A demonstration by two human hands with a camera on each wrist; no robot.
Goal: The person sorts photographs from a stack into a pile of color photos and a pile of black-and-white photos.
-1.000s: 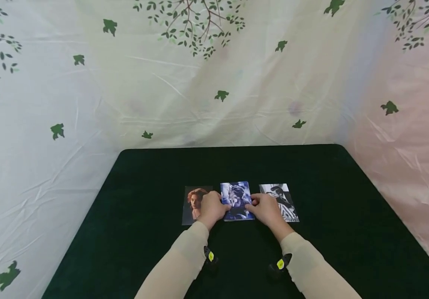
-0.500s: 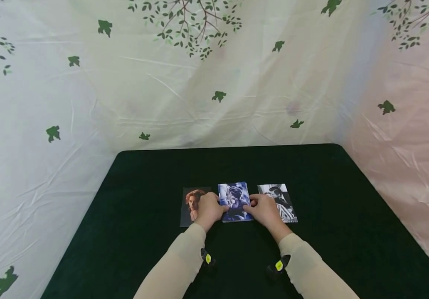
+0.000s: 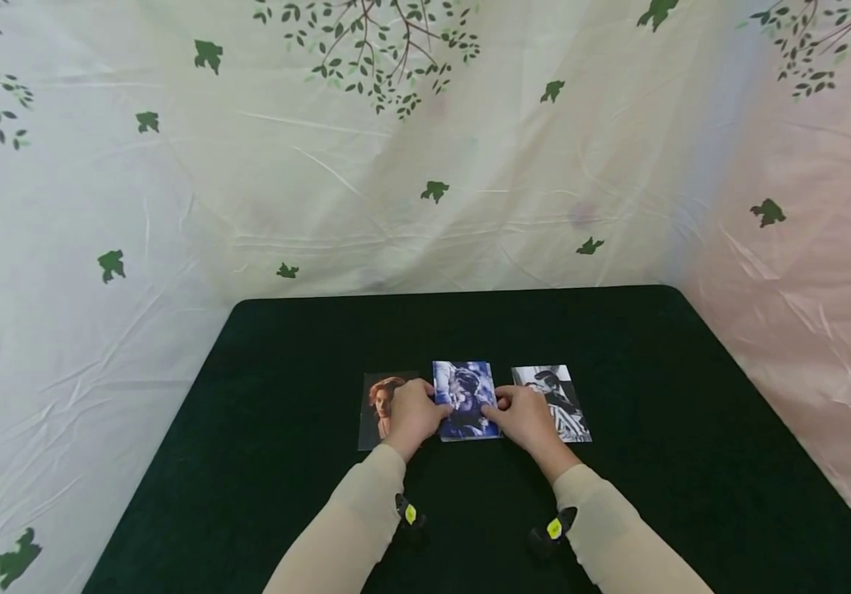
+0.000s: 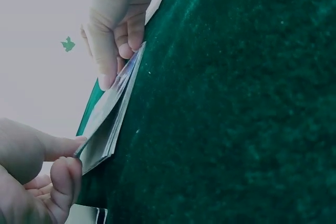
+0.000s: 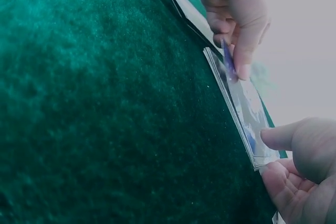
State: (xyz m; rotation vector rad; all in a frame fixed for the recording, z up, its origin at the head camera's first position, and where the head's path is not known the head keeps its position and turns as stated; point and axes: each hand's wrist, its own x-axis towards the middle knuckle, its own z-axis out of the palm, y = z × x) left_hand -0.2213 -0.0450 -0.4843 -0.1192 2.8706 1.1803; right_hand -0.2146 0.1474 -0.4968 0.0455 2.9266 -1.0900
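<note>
A blue-and-white photo card (image 3: 464, 400) tops a small stack in the middle of the table, between my two hands. My left hand (image 3: 414, 415) holds it at the left edge, thumb on top and fingers at the stack's side. With thumb and fingers, my right hand (image 3: 528, 417) pinches the top card's right edge; in the left wrist view this edge of the card (image 4: 110, 103) is bent up off the stack beneath. Partly under my left hand lies a portrait card (image 3: 381, 403). A black-and-white card (image 3: 570, 404) lies by my right hand.
Dark green cloth (image 3: 299, 388) covers the table. A pale curtain (image 3: 366, 165) printed with leaves and birds surrounds its back and sides. Dark devices with yellow marks, one of them the right wrist device (image 3: 553, 530), sit at both wrists.
The head view has shifted slightly, moving the scene a little left. Both hands stay on the middle card, whose top edge has straightened a little over the stack.
</note>
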